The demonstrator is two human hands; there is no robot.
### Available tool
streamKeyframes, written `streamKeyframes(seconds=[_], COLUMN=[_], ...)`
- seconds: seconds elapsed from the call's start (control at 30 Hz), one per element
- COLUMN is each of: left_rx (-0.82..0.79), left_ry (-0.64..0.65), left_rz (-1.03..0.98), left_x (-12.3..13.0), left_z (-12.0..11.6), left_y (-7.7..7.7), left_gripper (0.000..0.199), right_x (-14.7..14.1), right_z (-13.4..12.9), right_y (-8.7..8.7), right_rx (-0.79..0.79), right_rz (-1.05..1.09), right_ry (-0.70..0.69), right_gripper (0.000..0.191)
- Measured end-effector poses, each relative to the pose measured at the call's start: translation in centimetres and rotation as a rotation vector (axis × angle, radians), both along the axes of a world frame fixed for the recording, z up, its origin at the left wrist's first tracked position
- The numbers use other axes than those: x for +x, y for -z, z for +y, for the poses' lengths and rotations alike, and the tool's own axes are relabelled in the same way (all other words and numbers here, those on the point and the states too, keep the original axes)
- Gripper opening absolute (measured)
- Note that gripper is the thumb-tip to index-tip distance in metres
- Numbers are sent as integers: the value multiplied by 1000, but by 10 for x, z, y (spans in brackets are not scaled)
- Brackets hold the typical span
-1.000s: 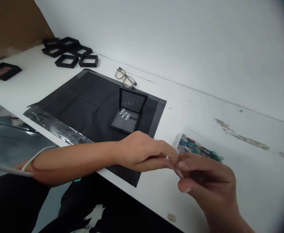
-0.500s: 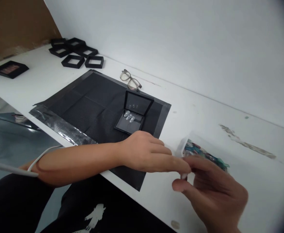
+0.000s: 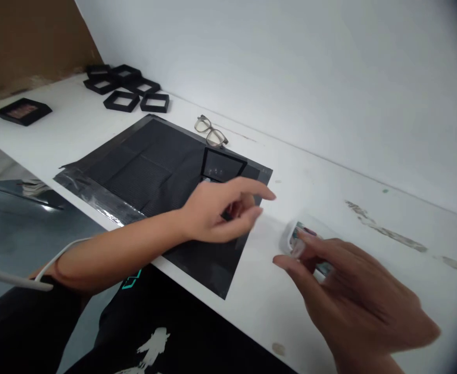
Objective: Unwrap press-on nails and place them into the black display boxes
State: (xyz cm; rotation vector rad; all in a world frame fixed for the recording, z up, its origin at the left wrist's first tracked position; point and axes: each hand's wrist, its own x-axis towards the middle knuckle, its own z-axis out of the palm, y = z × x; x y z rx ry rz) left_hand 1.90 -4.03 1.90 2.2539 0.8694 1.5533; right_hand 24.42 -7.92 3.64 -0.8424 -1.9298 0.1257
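Observation:
My left hand hovers over the right part of a black mat, its thumb and index finger apart and nothing seen between them. Behind it stands a small black case with a raised clear lid; the hand hides most of its base. My right hand is at a clear plastic box of small coloured pieces, thumb and index finger spread. Its index fingertip reaches the near end of the box. The hand covers much of the contents.
A pair of glasses lies at the mat's back edge. Several black square frames are grouped at the far left by the wall. One black box with a reddish inside sits near the left table edge. A white cable crosses my left forearm.
My hands have separated from where their fingertips met. The left has drawn back left over the case; the right's fingers have opened at the box. The whitish bit between them no longer shows clearly.

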Motion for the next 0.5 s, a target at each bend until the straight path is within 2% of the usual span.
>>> streamKeyframes(seconds=[0.1,0.2,0.27,0.33,0.43,0.5], left_rx=[43,52,-26,-85,-154,-215], left_ry=[-174,-285,-290,-279,-239,-182], left_rz=[206,479,595,636,601,547], left_x=[-42,-85,-104,-113,-114,-111], left_z=[11,23,29,32,32,29], left_y=[-7,-1,7,12,13,11], left_gripper=[14,18,25,29,31,33], right_x=[-10,-32,-50,-66,-81,-85], right_z=[12,31,45,57,69,74], right_y=[-9,-6,2,11,22,26], right_rx=[92,95,3,-177,-450,-520], right_rz=[-106,-232,-362,-491,-569,-556], right_ry=[8,45,92,134,155,156], right_gripper=[52,30,22,23,24,27])
